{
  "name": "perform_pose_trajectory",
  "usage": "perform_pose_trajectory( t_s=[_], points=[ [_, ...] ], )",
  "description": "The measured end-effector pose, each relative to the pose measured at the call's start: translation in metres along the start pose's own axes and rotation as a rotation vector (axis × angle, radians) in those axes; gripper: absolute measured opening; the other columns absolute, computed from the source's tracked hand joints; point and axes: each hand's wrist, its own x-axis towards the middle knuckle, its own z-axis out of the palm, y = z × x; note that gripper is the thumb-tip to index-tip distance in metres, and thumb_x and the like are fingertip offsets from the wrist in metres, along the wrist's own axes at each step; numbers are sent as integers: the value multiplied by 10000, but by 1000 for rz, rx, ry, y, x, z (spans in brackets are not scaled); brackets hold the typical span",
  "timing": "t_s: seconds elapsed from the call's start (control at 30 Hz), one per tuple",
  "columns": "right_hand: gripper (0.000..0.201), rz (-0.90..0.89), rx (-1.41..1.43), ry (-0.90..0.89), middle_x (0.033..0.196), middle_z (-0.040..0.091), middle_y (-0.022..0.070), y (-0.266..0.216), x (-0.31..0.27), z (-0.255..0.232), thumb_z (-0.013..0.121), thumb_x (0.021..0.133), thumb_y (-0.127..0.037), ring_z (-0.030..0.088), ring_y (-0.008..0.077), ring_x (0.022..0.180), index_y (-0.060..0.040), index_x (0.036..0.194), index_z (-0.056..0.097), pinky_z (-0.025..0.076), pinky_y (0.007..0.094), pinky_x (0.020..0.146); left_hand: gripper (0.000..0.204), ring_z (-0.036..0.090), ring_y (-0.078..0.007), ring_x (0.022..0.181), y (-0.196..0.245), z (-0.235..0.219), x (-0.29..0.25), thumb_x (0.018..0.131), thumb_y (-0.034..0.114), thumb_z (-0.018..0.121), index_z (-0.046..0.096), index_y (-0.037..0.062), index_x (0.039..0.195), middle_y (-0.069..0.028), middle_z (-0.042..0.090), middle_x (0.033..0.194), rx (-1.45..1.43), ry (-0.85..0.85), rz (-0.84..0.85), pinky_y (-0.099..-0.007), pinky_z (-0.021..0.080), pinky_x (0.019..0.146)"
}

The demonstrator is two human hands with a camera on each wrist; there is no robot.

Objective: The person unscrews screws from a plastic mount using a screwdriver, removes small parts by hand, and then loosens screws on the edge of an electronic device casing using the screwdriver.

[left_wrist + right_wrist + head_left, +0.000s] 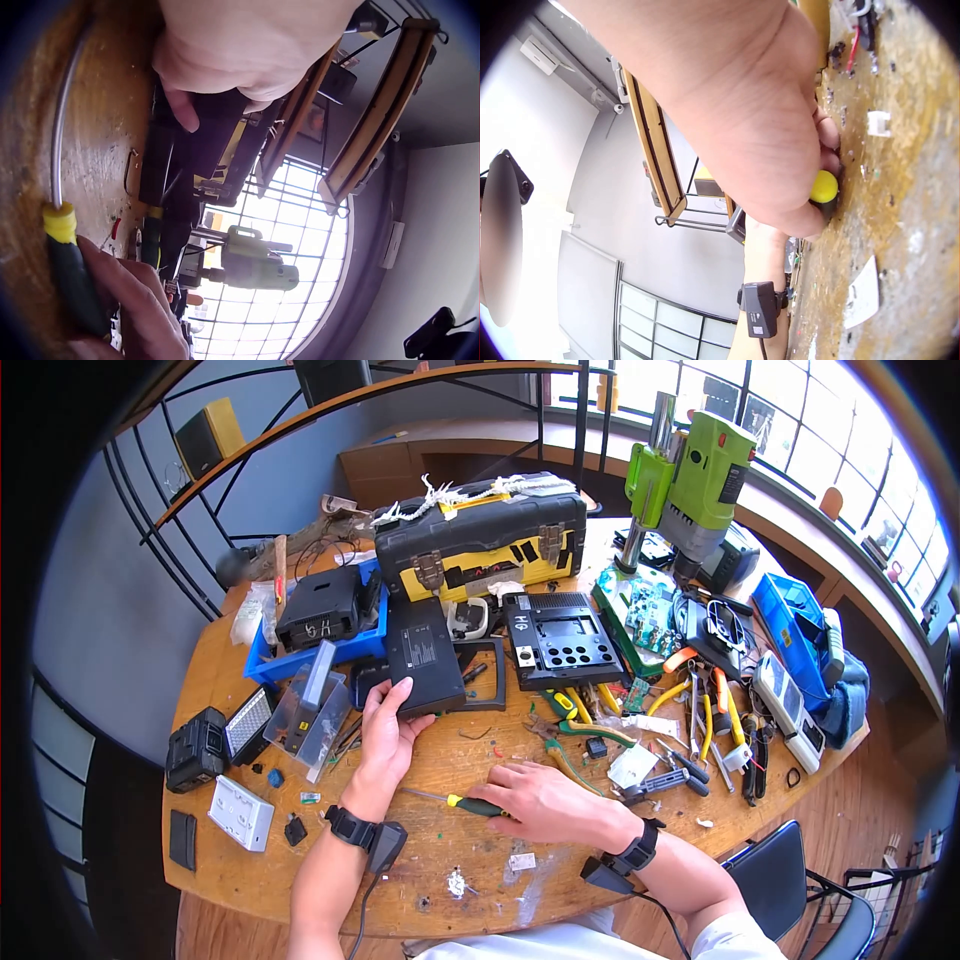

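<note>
My left hand [386, 732] grips the near edge of a flat black rectangular device [425, 645], its thumb on the labelled face. The device is tilted up over the bench, in front of the blue tray. To the right, low over the wooden top, my right hand [545, 802] holds a screwdriver [470, 804] with a black and yellow handle. Its metal shaft points left toward my left wrist. In the left wrist view the screwdriver handle [71, 277] sits under the right fingers. Only the yellow handle end [824, 187] shows clearly in the right wrist view.
A black casing [563, 640] marked HG and a black frame [487, 675] lie beyond the hands. Pliers [590, 732] and other tools spread to the right. At the back stand a toolbox [480, 535] and a green drill press [700, 480]. A blue tray [262, 665] holds another black casing.
</note>
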Motion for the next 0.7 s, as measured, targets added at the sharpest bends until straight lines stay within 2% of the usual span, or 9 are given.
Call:
perform_pose_trajectory(
  t_s=[0.17, 0.3, 0.37, 0.4, 0.47, 0.57, 0.63, 0.67, 0.7],
  points=[
    [478, -1, 6, -3, 1022, 613, 119, -1, 0, -1, 745, 894, -224, 658, 333, 1048, -79, 1331, 619, 548, 451, 901, 354, 723, -214, 951, 11, -6, -20, 965, 171, 738, 511, 70, 1217, -110, 682, 1115, -32, -68, -101, -356, 661, 715],
    [480, -3, -4, 0, 1005, 608, 116, -3, 0, -2, 747, 879, -205, 659, 328, 1034, -78, 1325, 624, 551, 450, 893, 383, 718, -228, 985, 13, -15, -41, 960, 138, 727, 507, 73, 1267, -114, 681, 1140, -78, -134, -116, -396, 657, 789],
    [478, 2, -4, 0, 1000, 608, 114, -3, 1, -1, 747, 873, -194, 659, 326, 1028, -78, 1321, 627, 553, 450, 889, 424, 708, -237, 1052, 14, -18, -52, 943, 100, 716, 502, 85, 1308, -111, 664, 1206, -117, -256, -68, -428, 636, 880],
    [480, -2, -3, 7, 992, 608, 113, -2, 1, 0, 741, 865, -181, 660, 326, 1023, -80, 1320, 628, 555, 448, 881, 424, 708, -237, 1052, 16, -19, -60, 943, 100, 716, 502, 85, 1308, -111, 664, 1206, -117, -255, -70, -428, 636, 880],
    [483, -4, -1, 14, 985, 608, 112, -2, 1, -1, 736, 858, -169, 661, 325, 1018, -82, 1320, 629, 558, 446, 873, 496, 670, -247, 1166, 20, -20, -72, 896, 58, 711, 499, 100, 1342, -103, 640, 1275, -175, -341, -89, -441, 587, 990],
    [442, 3, 12, 17, 992, 616, 134, -7, 3, -8, 715, 843, -137, 671, 334, 999, -56, 1272, 644, 563, 462, 866, 616, 629, -252, 1242, 20, -30, -81, 836, 46, 724, 496, 114, 1404, -104, 626, 1316, -252, -368, -151, -434, 548, 1054],
    [438, 65, -8, 55, 956, 619, 136, -7, 3, -11, 718, 826, -139, 685, 336, 935, -60, 1252, 655, 575, 466, 823, 714, 612, -270, 1267, 17, -51, -80, 795, 107, 696, 478, 76, 1474, -125, 623, 1345, -193, -409, -190, -426, 522, 1086],
    [424, 58, -10, 155, 922, 627, 117, -3, 3, -9, 743, 837, -124, 682, 314, 827, -77, 1253, 672, 581, 433, 724, 749, 614, -283, 1265, 16, -60, -78, 781, 145, 672, 463, 40, 1493, -143, 616, 1364, -259, -450, -245, -424, 524, 1083],
    [424, 54, -9, 153, 922, 627, 117, -2, 3, -10, 743, 837, -124, 682, 314, 827, -77, 1253, 672, 581, 433, 724, 792, 616, -295, 1263, 14, -67, -77, 768, 184, 649, 448, 4, 1512, -161, 609, 1384, -326, -491, -300, -423, 526, 1079]
  ],
)
